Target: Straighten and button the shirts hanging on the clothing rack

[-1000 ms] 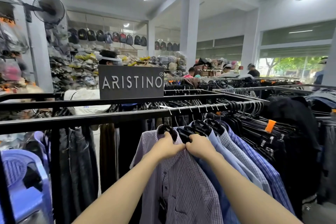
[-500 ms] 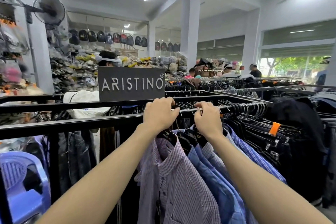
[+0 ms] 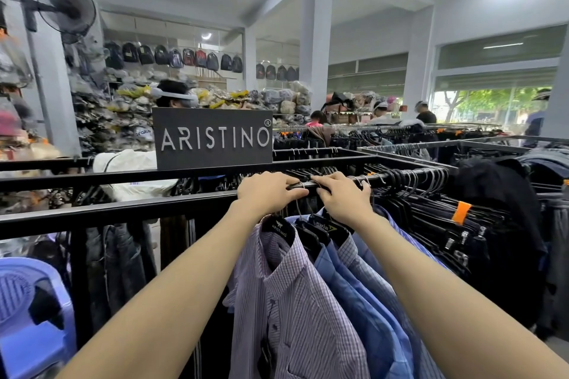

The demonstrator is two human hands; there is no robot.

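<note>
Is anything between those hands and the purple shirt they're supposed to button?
Nothing visible. Both the left hand and right hand rest up on the black metal rack rail among hanger hooks, and the purple checked shirt hangs directly below them at the row's open end.

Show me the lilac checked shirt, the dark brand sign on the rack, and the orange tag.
Lilac checked shirt [image 3: 295, 311]: head view, on its front panel.
Dark grey ARISTINO sign [image 3: 212, 160]: head view, bare strip under the lettering.
Orange hanger tag [image 3: 461, 212]: head view, its middle.
</note>
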